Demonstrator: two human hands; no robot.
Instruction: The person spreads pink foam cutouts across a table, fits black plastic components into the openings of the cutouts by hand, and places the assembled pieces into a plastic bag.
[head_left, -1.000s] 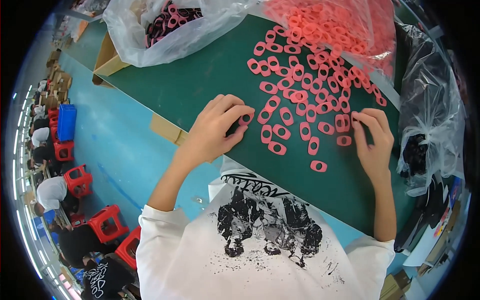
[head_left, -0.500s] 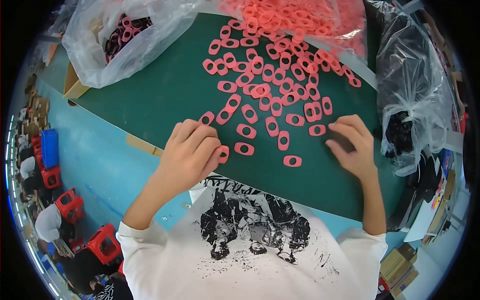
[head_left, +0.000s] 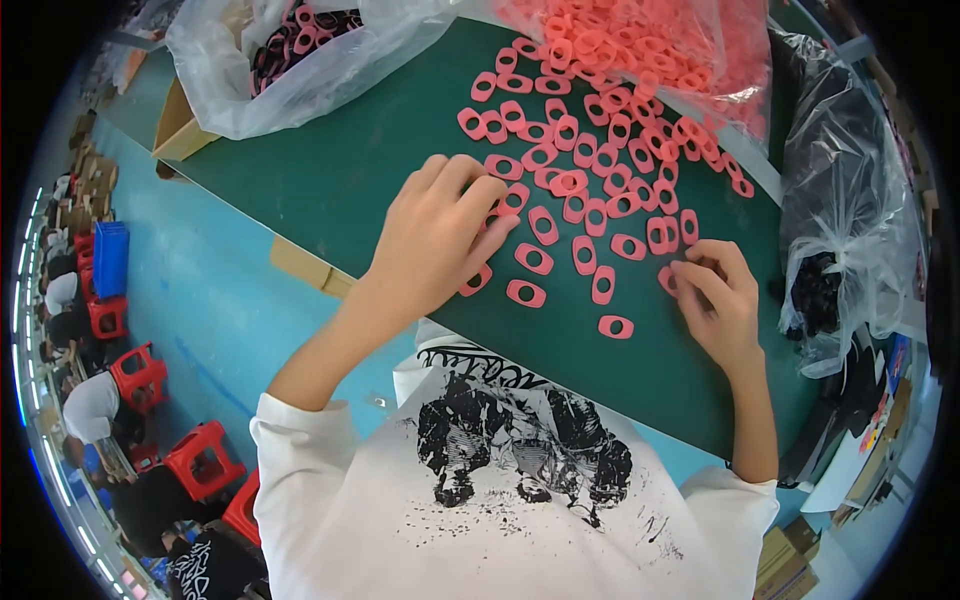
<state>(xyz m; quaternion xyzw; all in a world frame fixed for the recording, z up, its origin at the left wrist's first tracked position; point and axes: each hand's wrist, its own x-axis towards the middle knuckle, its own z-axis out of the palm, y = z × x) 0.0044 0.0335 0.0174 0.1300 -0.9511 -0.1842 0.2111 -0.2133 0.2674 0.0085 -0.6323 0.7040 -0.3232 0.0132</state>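
Observation:
Many flat pink oblong plastic pieces with a round hole (head_left: 534,259) lie scattered over the green table. My left hand (head_left: 437,228) is over the left side of the spread, palm down, its thumb apart from its bent fingers and partly covering a few pieces. One pink piece (head_left: 475,281) lies just below its thumb. At the right edge of the spread, my right hand (head_left: 722,300) has its thumb and fingers closed at a single pink piece (head_left: 667,281), which rests at the tabletop.
A clear bag (head_left: 640,50) spills a heap of pink pieces at the back. Another plastic bag (head_left: 350,95) at back left holds black and pink parts. A tied clear bag (head_left: 835,190) with black contents is at right. Red stools (head_left: 203,460) and people are beyond the table's left edge.
My left hand has moved away over the table onto the left pieces. My right thumb and fingers have closed in on the piece beside them. The whole view has shifted slightly.

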